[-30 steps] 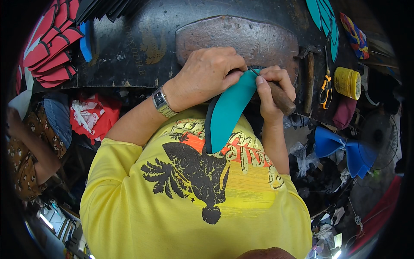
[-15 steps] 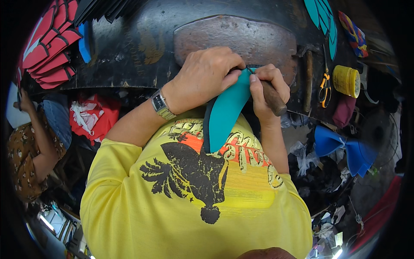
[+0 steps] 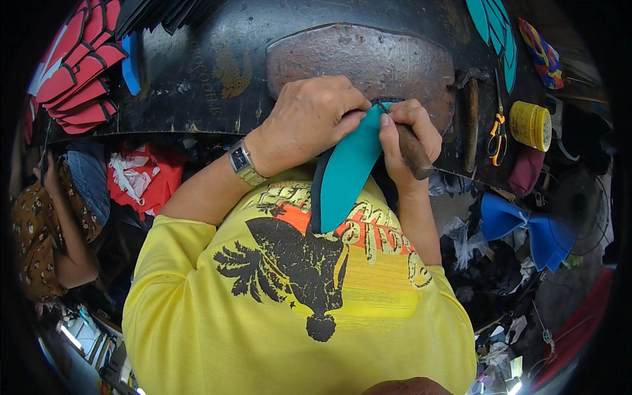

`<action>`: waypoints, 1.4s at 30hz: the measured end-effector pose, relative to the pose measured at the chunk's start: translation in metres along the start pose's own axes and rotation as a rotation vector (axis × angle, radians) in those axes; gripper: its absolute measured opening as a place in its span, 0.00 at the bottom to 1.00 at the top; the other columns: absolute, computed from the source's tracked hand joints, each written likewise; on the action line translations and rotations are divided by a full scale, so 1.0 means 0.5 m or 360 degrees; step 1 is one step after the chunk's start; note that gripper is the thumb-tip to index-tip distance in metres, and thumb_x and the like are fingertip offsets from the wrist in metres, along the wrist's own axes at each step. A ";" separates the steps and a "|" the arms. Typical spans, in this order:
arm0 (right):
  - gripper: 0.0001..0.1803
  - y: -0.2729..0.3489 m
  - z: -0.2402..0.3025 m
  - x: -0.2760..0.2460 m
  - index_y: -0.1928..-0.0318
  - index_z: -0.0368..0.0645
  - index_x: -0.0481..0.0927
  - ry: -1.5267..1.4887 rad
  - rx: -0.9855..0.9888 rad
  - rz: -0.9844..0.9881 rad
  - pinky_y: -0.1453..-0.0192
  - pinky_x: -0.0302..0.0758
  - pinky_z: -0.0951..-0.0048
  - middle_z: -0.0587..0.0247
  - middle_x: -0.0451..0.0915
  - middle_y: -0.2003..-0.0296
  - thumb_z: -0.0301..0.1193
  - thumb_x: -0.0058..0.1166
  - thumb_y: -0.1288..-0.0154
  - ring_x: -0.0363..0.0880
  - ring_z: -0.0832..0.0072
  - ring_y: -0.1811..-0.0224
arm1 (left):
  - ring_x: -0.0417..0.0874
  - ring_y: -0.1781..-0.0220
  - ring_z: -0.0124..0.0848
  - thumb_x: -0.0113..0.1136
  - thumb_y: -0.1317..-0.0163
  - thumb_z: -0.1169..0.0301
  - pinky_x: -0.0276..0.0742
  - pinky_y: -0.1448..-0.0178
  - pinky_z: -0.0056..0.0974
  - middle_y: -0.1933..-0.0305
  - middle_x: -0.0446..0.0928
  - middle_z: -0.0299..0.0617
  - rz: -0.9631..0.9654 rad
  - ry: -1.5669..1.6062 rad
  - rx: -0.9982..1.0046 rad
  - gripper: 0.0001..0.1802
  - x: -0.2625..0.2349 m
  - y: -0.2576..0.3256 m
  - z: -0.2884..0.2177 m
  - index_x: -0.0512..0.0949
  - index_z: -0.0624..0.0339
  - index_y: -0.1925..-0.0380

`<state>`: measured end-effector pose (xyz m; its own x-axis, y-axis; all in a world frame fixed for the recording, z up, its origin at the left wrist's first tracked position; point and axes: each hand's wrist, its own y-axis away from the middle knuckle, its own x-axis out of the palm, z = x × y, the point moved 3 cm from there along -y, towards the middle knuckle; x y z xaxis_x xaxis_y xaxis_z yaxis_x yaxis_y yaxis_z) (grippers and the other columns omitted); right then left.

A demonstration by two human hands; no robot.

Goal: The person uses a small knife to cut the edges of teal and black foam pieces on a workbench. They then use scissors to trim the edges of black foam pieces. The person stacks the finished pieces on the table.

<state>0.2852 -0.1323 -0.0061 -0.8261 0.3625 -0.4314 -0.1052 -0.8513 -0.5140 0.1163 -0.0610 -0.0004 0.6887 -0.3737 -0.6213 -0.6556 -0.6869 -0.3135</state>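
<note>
A long teal piece with a black edge and backing (image 3: pixel 347 174), shaped like a shoe part, slants from the table's front edge down against my yellow shirt. At its upper end, the bent fingers of my left hand (image 3: pixel 316 108) pinch the rim. My right hand (image 3: pixel 413 128) is closed around a tool with a thick wooden handle (image 3: pixel 415 157), which looks like an awl. Its thin dark metal end meets the teal piece near the top, close to my left fingertips. Fingers partly cover the tool's shaft.
A worn brown board (image 3: pixel 362 59) lies on the black table (image 3: pixel 184 72). To the right are a hammer (image 3: pixel 471 122), orange-handled scissors (image 3: pixel 496 138), a yellow jar (image 3: pixel 530 125) and teal pieces (image 3: pixel 494 29). Red pieces (image 3: pixel 79 72) are piled left, with another person's arm (image 3: pixel 66 217) below.
The tool's handle has tilted slightly lower and to the left with my right hand. My left fingers have shifted a little at the rim. At the left, the other person's arm has moved.
</note>
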 end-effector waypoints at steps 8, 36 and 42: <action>0.05 0.004 0.002 -0.009 0.68 0.36 0.78 -0.0176 0.0114 -0.0089 0.62 0.78 0.73 0.58 0.82 0.70 0.18 0.62 0.43 0.81 0.72 0.71 | 0.86 0.63 0.40 0.69 0.44 0.73 0.83 0.61 0.39 0.64 0.82 0.40 -0.0061 -0.0048 0.0070 0.09 0.002 0.004 -0.008 0.86 0.56 0.62; 0.05 -0.001 -0.002 -0.008 0.68 0.35 0.78 -0.0170 0.0152 -0.0030 0.63 0.76 0.75 0.60 0.81 0.71 0.18 0.63 0.42 0.80 0.75 0.72 | 0.86 0.64 0.41 0.68 0.42 0.72 0.82 0.61 0.40 0.64 0.82 0.41 -0.0040 -0.0031 0.0036 0.08 0.007 -0.001 0.001 0.85 0.56 0.62; 0.05 -0.002 -0.002 -0.007 0.68 0.35 0.78 -0.0203 0.0173 -0.0049 0.64 0.76 0.76 0.59 0.81 0.71 0.18 0.63 0.42 0.79 0.75 0.72 | 0.86 0.64 0.41 0.68 0.42 0.72 0.82 0.61 0.40 0.63 0.82 0.41 -0.0021 -0.0027 0.0025 0.08 0.007 -0.002 0.001 0.85 0.56 0.61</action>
<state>0.2886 -0.1322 -0.0047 -0.8844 0.3437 -0.3157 -0.1850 -0.8792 -0.4391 0.1190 -0.0615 -0.0026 0.6922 -0.3541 -0.6289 -0.6513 -0.6820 -0.3328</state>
